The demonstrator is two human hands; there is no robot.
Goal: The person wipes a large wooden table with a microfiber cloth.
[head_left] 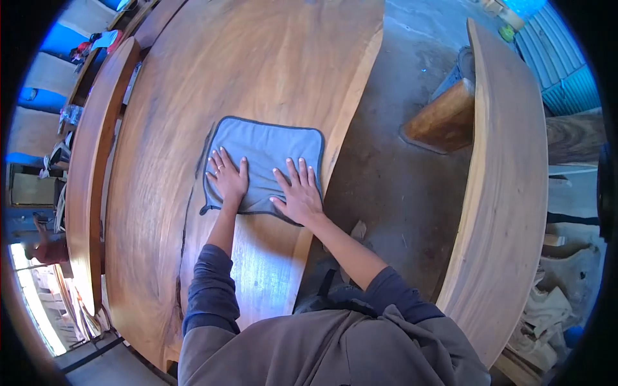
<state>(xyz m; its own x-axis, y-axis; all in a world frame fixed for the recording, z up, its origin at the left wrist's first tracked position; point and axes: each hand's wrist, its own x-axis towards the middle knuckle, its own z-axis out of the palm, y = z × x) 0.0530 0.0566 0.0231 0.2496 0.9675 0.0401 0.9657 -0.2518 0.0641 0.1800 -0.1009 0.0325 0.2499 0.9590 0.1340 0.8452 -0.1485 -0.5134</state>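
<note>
A grey-blue cloth [267, 143] with a dark edge lies spread on a large wooden slab [161, 141]. On its left part my left hand [228, 180] rests flat with fingers spread, a ring on one finger. My right hand [300, 195] lies flat on the cloth's lower right part, its fingers stretched out too. Neither hand grips the cloth. A small dark loop sticks out at the cloth's lower left corner. Beside it, a long dark crack [185, 235] runs along the slab.
Another long wooden slab [505, 186] stands to the right across the concrete floor [412, 193], near a wooden support [444, 119]. A narrower slab [96, 154] runs along the left. Wood scraps [547, 315] lie at the far right. Another person [48, 248] is at the far left.
</note>
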